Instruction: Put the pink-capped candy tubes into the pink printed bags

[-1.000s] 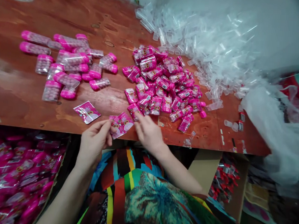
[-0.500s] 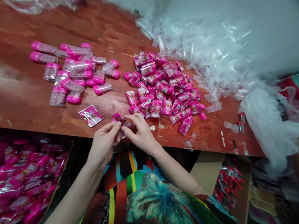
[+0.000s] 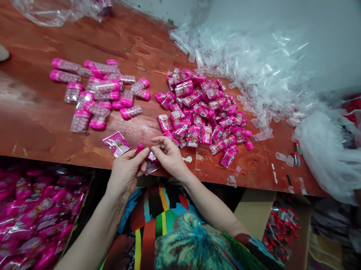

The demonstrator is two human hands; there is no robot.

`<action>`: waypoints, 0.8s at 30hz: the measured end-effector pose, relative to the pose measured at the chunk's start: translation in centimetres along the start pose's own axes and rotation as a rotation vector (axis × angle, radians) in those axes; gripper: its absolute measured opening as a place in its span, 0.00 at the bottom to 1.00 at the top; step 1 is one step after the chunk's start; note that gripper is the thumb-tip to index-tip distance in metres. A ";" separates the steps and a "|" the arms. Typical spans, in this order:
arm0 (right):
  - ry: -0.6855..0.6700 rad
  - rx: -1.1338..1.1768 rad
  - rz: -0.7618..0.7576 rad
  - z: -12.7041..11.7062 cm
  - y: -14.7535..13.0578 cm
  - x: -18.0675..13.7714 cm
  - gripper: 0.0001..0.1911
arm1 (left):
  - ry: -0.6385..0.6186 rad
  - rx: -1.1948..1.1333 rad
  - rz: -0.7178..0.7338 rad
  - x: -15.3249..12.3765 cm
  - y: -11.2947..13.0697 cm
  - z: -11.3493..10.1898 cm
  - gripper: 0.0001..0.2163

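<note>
My left hand (image 3: 125, 171) and my right hand (image 3: 169, 155) meet at the near edge of the wooden table (image 3: 31, 117), both pinched on one small pink packet (image 3: 145, 153) that is folded between the fingertips. A flat pink packet (image 3: 116, 143) lies on the table just left of my left hand. Beyond my right hand sits a heap of pink packets (image 3: 204, 112). Further left lies a group of clear tubes with pink caps (image 3: 99, 93), filled with pinkish balls.
A large pile of empty clear tubes (image 3: 252, 66) covers the back right. A crumpled clear plastic bag (image 3: 51, 1) lies at the back left, a white plastic bag (image 3: 329, 156) at the right edge. A box of pink packets (image 3: 25, 215) stands under the table at left.
My right hand left the heap and joined my left on the pink packet, which went from flat to folded between the fingers. The camera view shifted slightly down and right.
</note>
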State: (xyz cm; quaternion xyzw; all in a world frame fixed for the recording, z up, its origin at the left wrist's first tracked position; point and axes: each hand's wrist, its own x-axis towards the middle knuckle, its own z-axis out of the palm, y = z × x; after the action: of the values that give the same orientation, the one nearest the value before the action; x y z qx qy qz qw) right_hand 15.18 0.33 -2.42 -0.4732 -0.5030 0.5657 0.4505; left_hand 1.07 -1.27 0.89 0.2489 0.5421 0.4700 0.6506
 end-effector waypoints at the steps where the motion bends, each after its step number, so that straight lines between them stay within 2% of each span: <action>1: 0.021 -0.036 -0.020 0.1 0.0 -0.2 0.11 | 0.012 -0.004 -0.008 0.1 -0.1 -0.1 0.19; 4: 0.089 -0.170 -0.102 0.2 -0.1 -0.5 0.10 | 0.080 -0.022 -0.007 0.2 -0.3 -0.6 0.18; 7: 0.114 -0.368 -0.262 -0.1 -0.3 -0.6 0.10 | 0.143 -0.013 0.015 0.0 -0.2 -0.8 0.19; 10: 0.059 -0.547 -0.402 -0.2 -0.4 -0.9 0.11 | 0.074 -0.020 -0.002 -0.2 -0.1 -0.6 0.20; 12: 0.016 -0.591 -0.405 0.0 -0.2 -1.1 0.12 | 0.019 -0.060 -0.014 -0.3 0.1 -0.4 0.22; 15: 0.025 -0.469 -0.325 0.3 0.0 -1.4 0.11 | -0.026 -0.103 -0.039 -0.4 0.4 -0.4 0.22; 18: 0.090 -0.138 -0.111 0.4 -0.1 -1.2 0.19 | -0.050 -0.141 -0.070 -0.5 0.8 -0.7 0.22; 21: 0.019 0.144 0.127 0.2 -0.4 -0.6 0.24 | -0.061 -0.158 -0.080 -0.5 1.0 -0.8 0.23; 24: -0.043 0.223 0.167 0.0 -0.9 -0.1 0.21 | -0.039 -0.118 -0.068 -0.4 0.9 -0.8 0.21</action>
State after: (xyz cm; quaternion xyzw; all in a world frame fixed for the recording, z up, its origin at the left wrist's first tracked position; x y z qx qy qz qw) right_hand 15.22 0.35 -1.53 -0.4481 -0.4054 0.6637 0.4409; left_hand 0.03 -1.36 1.58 0.2004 0.5088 0.4739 0.6902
